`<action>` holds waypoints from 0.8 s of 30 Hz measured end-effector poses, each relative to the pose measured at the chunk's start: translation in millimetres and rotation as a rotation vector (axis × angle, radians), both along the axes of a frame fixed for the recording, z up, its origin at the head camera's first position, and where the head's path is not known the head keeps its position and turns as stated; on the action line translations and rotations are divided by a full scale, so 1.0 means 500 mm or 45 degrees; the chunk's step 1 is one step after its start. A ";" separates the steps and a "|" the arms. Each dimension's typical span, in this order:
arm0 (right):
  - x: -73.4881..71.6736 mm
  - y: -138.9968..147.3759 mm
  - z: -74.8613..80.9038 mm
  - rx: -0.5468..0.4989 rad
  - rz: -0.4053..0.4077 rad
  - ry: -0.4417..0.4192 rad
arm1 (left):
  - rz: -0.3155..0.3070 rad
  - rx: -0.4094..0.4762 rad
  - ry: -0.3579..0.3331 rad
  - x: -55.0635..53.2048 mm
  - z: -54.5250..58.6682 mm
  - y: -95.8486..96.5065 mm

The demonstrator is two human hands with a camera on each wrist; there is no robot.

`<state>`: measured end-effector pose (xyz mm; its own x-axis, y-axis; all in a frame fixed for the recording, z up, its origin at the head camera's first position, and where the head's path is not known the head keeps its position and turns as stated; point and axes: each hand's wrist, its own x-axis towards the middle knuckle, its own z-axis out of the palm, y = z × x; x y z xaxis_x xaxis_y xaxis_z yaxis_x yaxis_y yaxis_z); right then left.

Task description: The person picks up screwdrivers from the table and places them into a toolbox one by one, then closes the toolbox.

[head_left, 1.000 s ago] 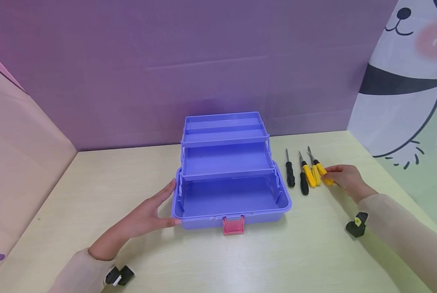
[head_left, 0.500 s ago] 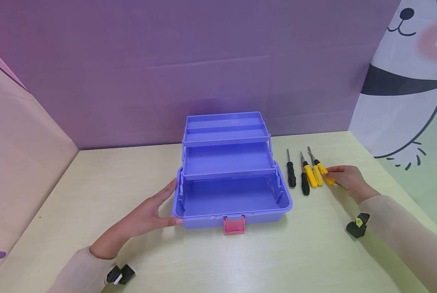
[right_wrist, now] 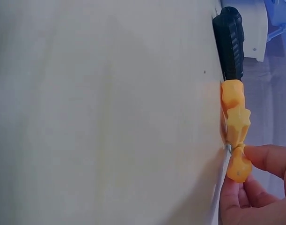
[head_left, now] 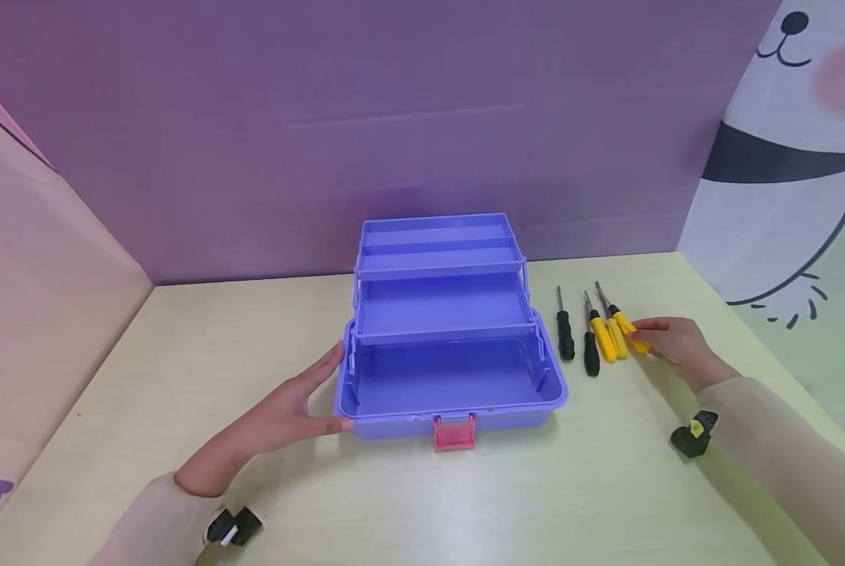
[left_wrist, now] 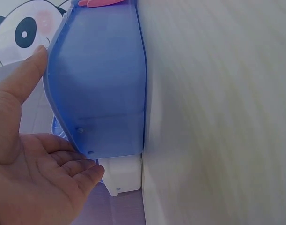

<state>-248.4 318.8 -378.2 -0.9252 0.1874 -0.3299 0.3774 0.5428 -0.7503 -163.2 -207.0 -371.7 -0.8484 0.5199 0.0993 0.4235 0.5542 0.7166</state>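
Note:
A purple toolbox (head_left: 453, 381) stands on the table, its two stepped trays (head_left: 443, 306) raised at the back. My left hand (head_left: 295, 413) rests on the box's left side, thumb at the front corner and fingers farther back along the rim; the left wrist view shows this hand (left_wrist: 44, 168) spread along the blue-looking side wall (left_wrist: 98, 84). At the right, my right hand (head_left: 677, 346) pinches the handle of a yellow-handled screwdriver (head_left: 622, 321) between thumb and fingers. In the right wrist view that yellow handle (right_wrist: 239, 166) is seen end-on between the thumb and fingertips.
Left of the held screwdriver lie two more yellow-handled screwdrivers (head_left: 604, 339) and two black-handled ones (head_left: 565, 336), shafts pointing to the back. A pink latch (head_left: 454, 434) hangs at the box front. A purple backdrop (head_left: 273, 141) rises behind the table (head_left: 252, 338).

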 end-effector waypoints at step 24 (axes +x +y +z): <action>0.011 -0.013 0.013 0.045 0.089 0.165 | -0.009 -0.003 -0.008 -0.001 -0.001 -0.002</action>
<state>-242.8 312.5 -371.5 -0.9708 0.1306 -0.2013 0.2393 0.5911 -0.7703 -163.8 -207.7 -372.2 -0.8453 0.5261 0.0930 0.4230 0.5528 0.7179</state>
